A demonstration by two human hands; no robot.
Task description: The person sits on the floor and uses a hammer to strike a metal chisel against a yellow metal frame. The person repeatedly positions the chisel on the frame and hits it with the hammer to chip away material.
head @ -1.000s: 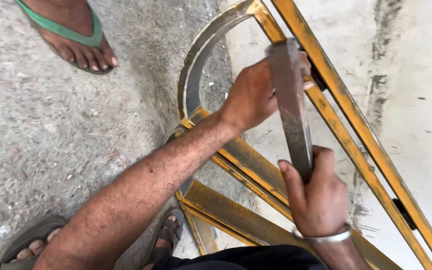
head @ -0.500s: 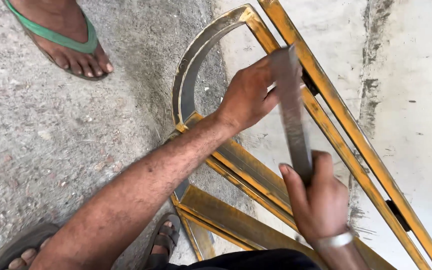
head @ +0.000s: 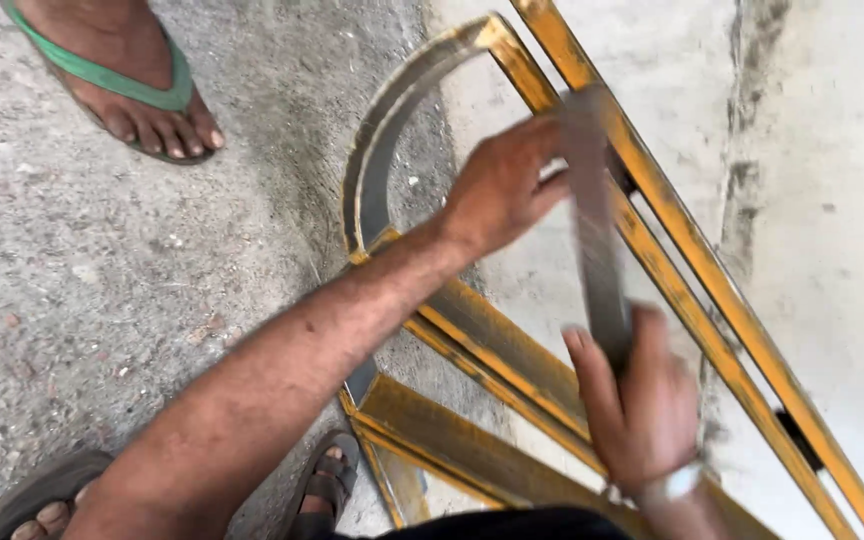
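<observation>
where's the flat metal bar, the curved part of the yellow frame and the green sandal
flat metal bar [head: 600, 270], head view, on its blurred middle between the two hands
curved part of the yellow frame [head: 377, 160], head view, on the arc's inner face
green sandal [head: 102, 75], head view, on its strap across the foot

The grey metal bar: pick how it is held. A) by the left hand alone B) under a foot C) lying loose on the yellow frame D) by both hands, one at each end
D: the left hand grips the top of the bar and the right hand its lower end, above the yellow frame.
</observation>
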